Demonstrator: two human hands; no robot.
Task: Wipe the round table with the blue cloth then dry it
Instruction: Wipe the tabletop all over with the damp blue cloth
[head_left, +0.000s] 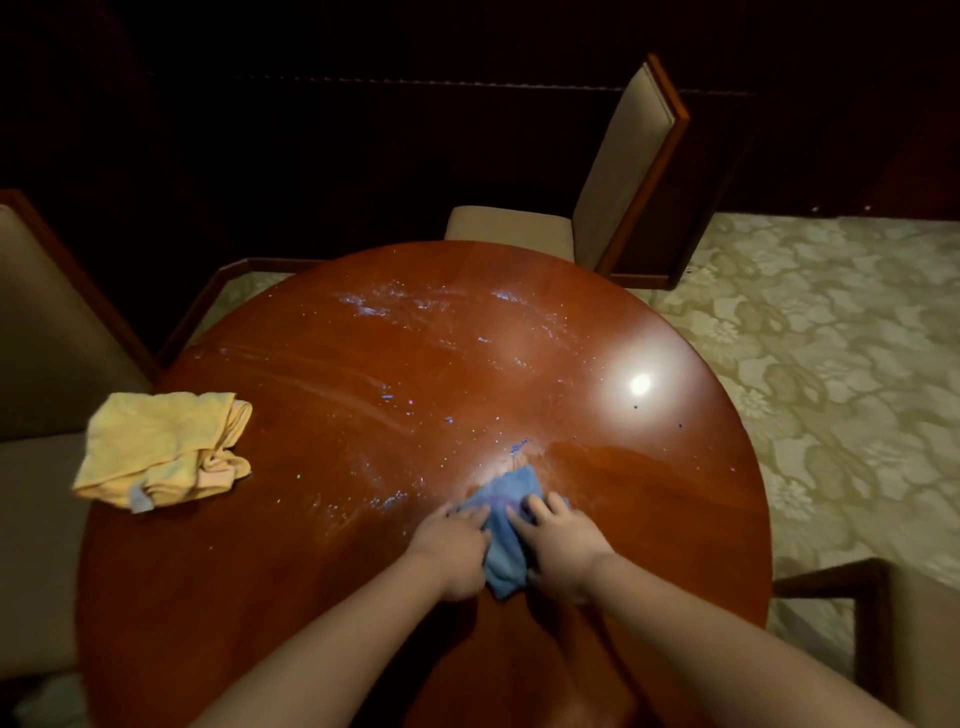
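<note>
Both forearms come in from the bottom edge and meet over the near-middle of the round table (322, 597). Left hand (456, 551) and right hand (558, 545) sit side by side with the blue cloth (506, 525) pinched between and under them. Neither is a fist: fingers are loosely spread and flattened, palms pressing down, each pinning one edge of the cloth. My guess is two hands give more pressure and stop the rag bunching while it gets pushed.

The cloth is scrunched into a longish strip, long axis running away from the body, far end poking out just past the fingertips and angled slightly toward the right, near end tucked between the wrists.

Beyond the fingertips there are wet streaks and shiny droplets (415, 306) on the wood, so wiping looks only partly done. Well off to the left of the left hand, a crumpled yellow cloth (161, 452) sits at the table's edge, untouched, probably parked out of the wet for drying. A chair (618, 171) stands far beyond the hands.
</note>
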